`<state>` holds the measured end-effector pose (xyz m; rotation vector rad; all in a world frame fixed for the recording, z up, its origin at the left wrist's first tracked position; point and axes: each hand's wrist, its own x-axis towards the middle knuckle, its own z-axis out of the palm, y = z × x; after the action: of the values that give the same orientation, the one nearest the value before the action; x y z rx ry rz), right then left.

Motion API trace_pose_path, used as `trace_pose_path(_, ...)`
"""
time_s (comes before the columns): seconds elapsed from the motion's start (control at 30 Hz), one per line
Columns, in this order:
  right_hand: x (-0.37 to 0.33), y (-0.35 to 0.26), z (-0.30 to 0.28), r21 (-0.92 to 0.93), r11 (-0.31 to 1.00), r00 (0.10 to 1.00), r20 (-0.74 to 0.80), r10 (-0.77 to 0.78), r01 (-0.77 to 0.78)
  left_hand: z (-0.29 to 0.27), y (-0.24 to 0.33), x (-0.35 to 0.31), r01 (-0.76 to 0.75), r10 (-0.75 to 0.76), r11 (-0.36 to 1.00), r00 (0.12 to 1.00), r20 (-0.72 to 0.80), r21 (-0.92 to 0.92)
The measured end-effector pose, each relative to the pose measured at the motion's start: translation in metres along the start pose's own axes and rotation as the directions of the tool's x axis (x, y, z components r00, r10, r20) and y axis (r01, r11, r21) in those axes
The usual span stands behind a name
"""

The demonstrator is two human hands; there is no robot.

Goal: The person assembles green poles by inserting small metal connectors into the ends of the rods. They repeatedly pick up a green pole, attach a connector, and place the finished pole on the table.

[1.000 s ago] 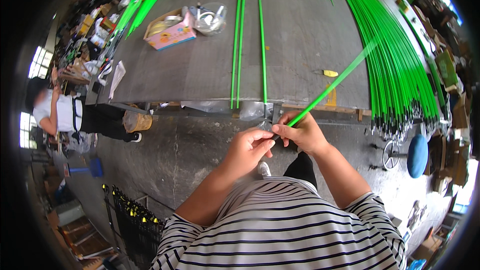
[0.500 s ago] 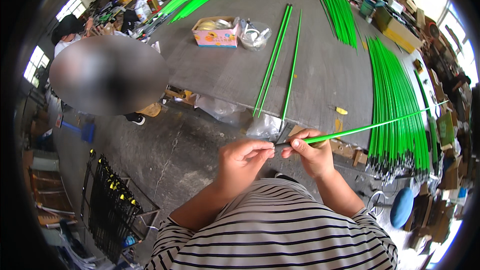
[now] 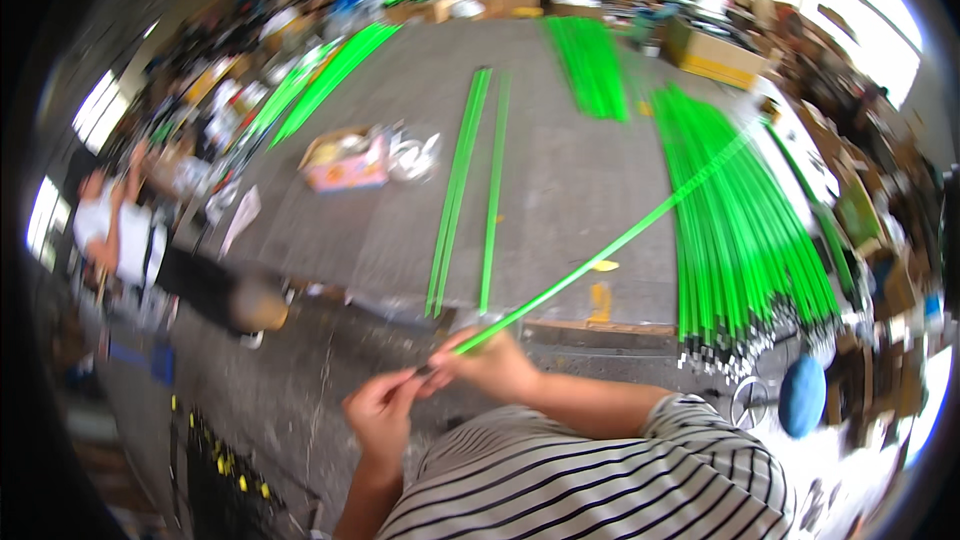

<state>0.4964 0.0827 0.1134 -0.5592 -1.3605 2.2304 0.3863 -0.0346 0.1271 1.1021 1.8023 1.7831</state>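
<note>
Before a grey tabletop (image 3: 580, 195), the left hand (image 3: 383, 415) pinches a green rod (image 3: 565, 281) at its dark end; the right hand (image 3: 492, 365) has its grip closed around it nearby. Farther are a rod bundle (image 3: 740, 220), a pink box (image 3: 345, 175), then a carton (image 3: 718, 60).

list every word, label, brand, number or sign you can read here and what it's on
None: no word, label, brand, number or sign is legible.
Open pink rectangular cardboard box: the front's markings are too blurred to read.
Large brown-and-yellow rectangular cardboard box: too small and blurred to tell any lettering.
Long, slender bright-green rod: no lettering can be made out through the blur.
</note>
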Motion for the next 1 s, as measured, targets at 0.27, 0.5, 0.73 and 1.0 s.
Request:
trace_pose_path(0.27,0.036,0.034,-0.046,0.200,0.980,0.999,0.031,0.009,-0.015,-0.056,-0.042,-0.001,0.369,-0.452,0.835,0.883,-0.127,-0.407)
trace_pose_path(0.5,0.040,-0.019,-0.136,0.006,0.985,0.943,-0.290,-0.161,0.170,-0.204,-0.072,-0.067,0.479,-0.754,0.554,0.636,-0.165,-0.681)
trace_pose_path(0.73,0.040,-0.031,-0.162,0.028,0.987,0.946,-0.290,-0.145,0.160,-0.299,-0.134,-0.201,0.422,-0.420,0.902,0.809,-0.412,-0.092)
trace_pose_path(1.0,0.047,-0.036,-0.164,0.051,0.984,0.946,-0.290,-0.146,0.168,-0.239,-0.132,-0.162,0.632,-0.694,0.713,0.574,-0.434,-0.304)
